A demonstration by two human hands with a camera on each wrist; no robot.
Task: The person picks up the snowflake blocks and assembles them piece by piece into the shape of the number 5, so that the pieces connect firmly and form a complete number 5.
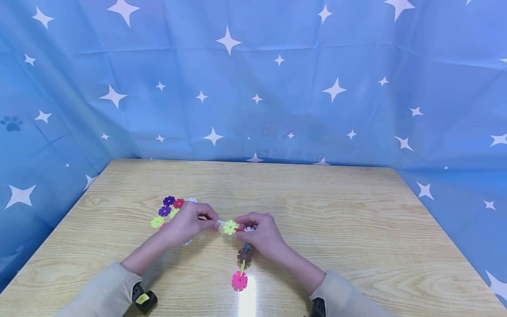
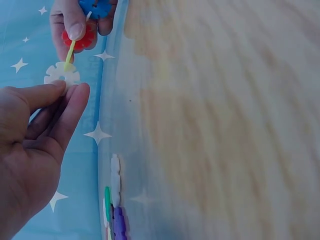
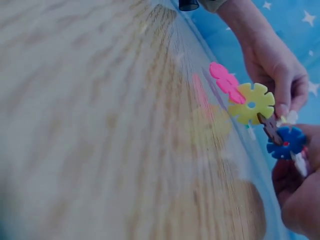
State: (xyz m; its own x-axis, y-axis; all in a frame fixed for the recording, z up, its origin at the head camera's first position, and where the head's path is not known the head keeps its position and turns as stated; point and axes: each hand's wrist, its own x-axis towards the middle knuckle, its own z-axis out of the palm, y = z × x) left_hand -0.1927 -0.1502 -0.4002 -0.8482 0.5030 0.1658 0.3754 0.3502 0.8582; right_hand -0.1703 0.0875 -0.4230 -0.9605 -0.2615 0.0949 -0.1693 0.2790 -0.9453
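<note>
My left hand (image 1: 192, 223) pinches a white notched plastic disc (image 2: 61, 74) between thumb and fingertips. Slotted into that disc is a yellow disc (image 1: 230, 227), which faces the head view. My right hand (image 1: 264, 232) holds a red disc (image 2: 84, 38) joined to the yellow one. From the right hand the chain runs on toward the table's near side: a white disc (image 3: 300, 164), a blue disc (image 3: 286, 143), a brown disc (image 3: 270, 129), another yellow disc (image 3: 252, 104) and a pink disc (image 3: 226, 82) at the end.
On the wooden table (image 1: 336, 207), loose discs lie behind and beside the left hand, among them a purple disc (image 1: 169, 200), a red disc (image 1: 179, 203) and a yellow-green disc (image 1: 157, 221). A blue star-patterned cloth (image 1: 277, 88) hangs behind the table.
</note>
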